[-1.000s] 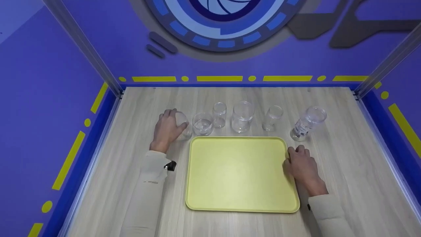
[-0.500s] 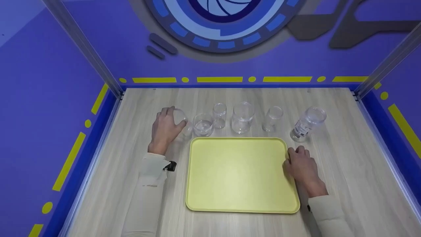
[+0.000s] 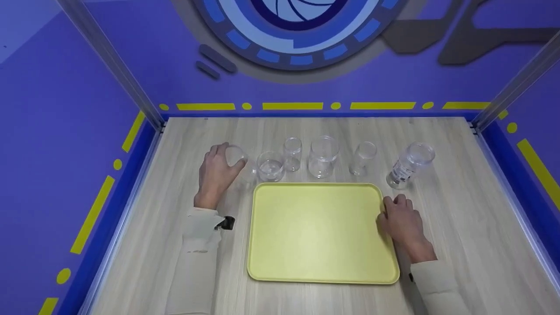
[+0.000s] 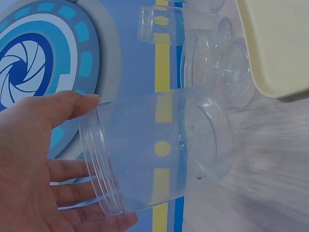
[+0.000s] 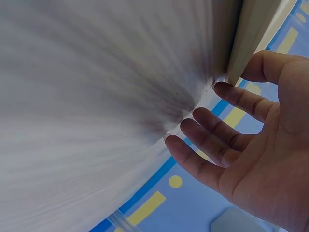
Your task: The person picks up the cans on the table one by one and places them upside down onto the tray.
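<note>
Blue walls [image 3: 57, 131] flank our table [image 3: 472, 197] — left hand [image 3: 216, 175] grasping a clear jar [image 4: 145, 150], right hand [image 3: 402, 221] pinching the yellow tray [image 3: 323, 232].

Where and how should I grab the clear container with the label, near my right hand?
I'd take the labelled container by its upper wall, above the label, bringing the right hand from its right side. It stands on its base, its tall round wall should suit wrapped fingers, and a slim glass stands to its left.

The long sleeves [image 3: 194, 275] are pale beige, with a small black piece [image 3: 227, 222] at each cuff [image 3: 203, 218].
</note>
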Demonstrator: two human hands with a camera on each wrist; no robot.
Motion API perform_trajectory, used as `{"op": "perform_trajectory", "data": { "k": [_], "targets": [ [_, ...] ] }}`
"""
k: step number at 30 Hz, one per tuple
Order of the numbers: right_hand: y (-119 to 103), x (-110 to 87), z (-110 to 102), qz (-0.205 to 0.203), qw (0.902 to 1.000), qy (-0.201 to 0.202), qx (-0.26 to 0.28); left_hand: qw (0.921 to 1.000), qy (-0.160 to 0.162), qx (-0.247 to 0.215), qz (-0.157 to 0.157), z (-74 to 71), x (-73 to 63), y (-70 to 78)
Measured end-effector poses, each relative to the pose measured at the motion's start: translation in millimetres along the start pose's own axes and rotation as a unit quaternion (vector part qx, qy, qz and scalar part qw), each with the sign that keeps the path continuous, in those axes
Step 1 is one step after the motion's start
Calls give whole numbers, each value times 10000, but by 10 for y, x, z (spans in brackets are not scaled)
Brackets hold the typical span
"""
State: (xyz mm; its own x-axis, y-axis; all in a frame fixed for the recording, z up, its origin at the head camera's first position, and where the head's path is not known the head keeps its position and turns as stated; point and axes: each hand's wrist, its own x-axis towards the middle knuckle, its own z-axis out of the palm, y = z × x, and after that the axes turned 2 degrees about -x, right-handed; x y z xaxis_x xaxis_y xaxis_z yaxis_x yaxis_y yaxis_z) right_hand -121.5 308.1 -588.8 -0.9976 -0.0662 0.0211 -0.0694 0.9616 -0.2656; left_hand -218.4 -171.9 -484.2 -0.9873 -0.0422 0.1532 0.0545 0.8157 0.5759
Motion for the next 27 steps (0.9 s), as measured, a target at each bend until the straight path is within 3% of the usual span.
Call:
{"op": "perform_trajectory", "data": {
  "k": [19, 27],
  "targets": [
    [12, -3, 14, 51, 10000, 13, -1, 9945, 59, -1010, -275, -32, -95, -26],
    [18, -4, 22, 32, 10000, 64, 9, 9809, 50, -1900, -404, -64, -145, 49]
  ]
}}
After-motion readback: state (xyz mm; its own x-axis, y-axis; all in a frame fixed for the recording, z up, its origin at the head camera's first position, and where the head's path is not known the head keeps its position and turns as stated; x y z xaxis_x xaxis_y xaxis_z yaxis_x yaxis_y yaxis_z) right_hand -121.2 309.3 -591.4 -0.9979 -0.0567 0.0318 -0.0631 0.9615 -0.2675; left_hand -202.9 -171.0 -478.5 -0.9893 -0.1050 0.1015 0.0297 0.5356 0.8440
